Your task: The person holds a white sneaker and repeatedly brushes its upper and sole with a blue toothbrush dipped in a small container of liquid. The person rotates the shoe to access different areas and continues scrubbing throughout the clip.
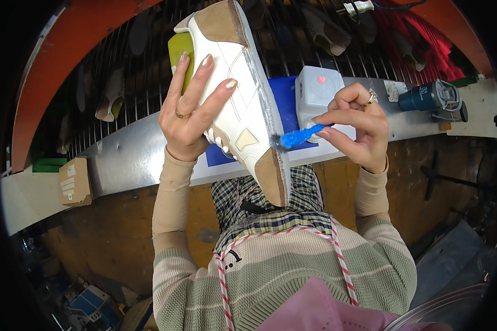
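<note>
A white shoe upper (232, 83) with tan toe and heel patches is tilted in front of me, its sole side facing right. Inside it sits a lime-green shoe last (178, 48), partly hidden. My left hand (188, 116) is closed round the shoe's side, fingers spread over the white panel and the last. Between thumb and fingers, my right hand (361, 124) pinches a small blue brush (303, 135). Its dark bristles touch the shoe's bottom edge near the toe, where a greyish, wet-looking band runs along the rim.
Behind the shoe, a white plastic container (317, 88) stands on a blue and white sheet. A dark blue tumbler (425, 98) is on the metal ledge (121, 154) at right, a cardboard box (74, 181) at left. Beyond, several shoe uppers (326, 33) lie on dark rollers, under red light at right.
</note>
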Motion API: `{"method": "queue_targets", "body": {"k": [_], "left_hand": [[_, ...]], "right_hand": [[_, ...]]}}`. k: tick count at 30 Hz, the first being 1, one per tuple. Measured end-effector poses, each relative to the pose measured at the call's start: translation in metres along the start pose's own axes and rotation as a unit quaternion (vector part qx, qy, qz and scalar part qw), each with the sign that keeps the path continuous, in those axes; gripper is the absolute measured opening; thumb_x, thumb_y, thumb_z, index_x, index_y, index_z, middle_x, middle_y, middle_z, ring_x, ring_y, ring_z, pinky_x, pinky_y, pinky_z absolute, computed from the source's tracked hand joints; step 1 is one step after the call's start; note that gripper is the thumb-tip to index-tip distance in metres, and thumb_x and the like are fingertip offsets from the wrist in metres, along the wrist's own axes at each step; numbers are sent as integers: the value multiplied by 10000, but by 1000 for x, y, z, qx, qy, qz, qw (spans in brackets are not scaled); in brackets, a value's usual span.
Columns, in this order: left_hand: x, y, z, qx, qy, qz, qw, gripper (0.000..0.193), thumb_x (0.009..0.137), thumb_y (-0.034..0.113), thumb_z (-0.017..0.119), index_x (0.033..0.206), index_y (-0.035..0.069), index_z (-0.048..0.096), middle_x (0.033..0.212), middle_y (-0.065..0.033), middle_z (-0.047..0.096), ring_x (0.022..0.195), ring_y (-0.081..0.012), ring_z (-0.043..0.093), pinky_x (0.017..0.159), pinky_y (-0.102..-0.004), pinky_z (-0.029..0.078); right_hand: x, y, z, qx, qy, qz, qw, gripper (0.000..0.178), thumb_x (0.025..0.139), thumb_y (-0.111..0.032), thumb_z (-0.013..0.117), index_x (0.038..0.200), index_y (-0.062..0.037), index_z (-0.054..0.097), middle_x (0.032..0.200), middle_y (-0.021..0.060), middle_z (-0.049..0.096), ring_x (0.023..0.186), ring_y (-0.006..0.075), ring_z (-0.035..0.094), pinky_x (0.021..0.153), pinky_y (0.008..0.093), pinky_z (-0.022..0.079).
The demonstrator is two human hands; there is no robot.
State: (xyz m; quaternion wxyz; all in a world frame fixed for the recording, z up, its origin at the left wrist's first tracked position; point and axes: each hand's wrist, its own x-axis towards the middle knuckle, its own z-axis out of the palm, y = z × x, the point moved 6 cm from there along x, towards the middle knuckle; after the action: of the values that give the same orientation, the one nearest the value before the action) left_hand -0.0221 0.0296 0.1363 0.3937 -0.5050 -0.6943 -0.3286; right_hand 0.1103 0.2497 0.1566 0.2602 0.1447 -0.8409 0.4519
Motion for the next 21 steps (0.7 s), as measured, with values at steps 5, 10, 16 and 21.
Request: {"method": "queue_targets", "body": {"k": [5, 10, 16, 21], "left_hand": [[0, 0, 1, 1, -6, -1, 1000, 518, 684, 306, 837, 1183, 292, 701, 1342, -33, 635, 1238, -386, 586, 1006, -430, 548], [2, 3, 2, -2, -13, 0, 1000, 502, 695, 305, 828, 1181, 294, 704, 1338, -37, 638, 1241, -389, 583, 1007, -427, 548], [-1, -7, 7, 10, 2, 17, 1000, 476, 736, 261, 799, 1201, 229, 703, 1338, -62, 636, 1244, -381, 583, 1019, -442, 535], [-15, -19, 17, 15, -39, -17, 999, 511, 757, 162, 795, 1248, 88, 674, 1339, -140, 625, 1255, -349, 583, 1100, -468, 448]], "right_hand": [[6, 9, -2, 3, 47, 30, 998, 201, 720, -89, 837, 901, -31, 772, 850, 28, 508, 760, 130, 500, 617, 258, 389], [20, 17, -2, -60, 53, 0, 997, 185, 737, -110, 836, 897, -41, 774, 870, 21, 533, 781, 131, 511, 639, 256, 396], [-16, 24, -9, 109, -15, 109, 988, 159, 747, -66, 824, 894, -36, 772, 891, 26, 554, 797, 139, 522, 651, 255, 405], [-82, 67, -35, -134, 21, 289, 948, 88, 789, -48, 781, 861, -15, 743, 860, 73, 574, 776, 189, 590, 670, 298, 489]]}}
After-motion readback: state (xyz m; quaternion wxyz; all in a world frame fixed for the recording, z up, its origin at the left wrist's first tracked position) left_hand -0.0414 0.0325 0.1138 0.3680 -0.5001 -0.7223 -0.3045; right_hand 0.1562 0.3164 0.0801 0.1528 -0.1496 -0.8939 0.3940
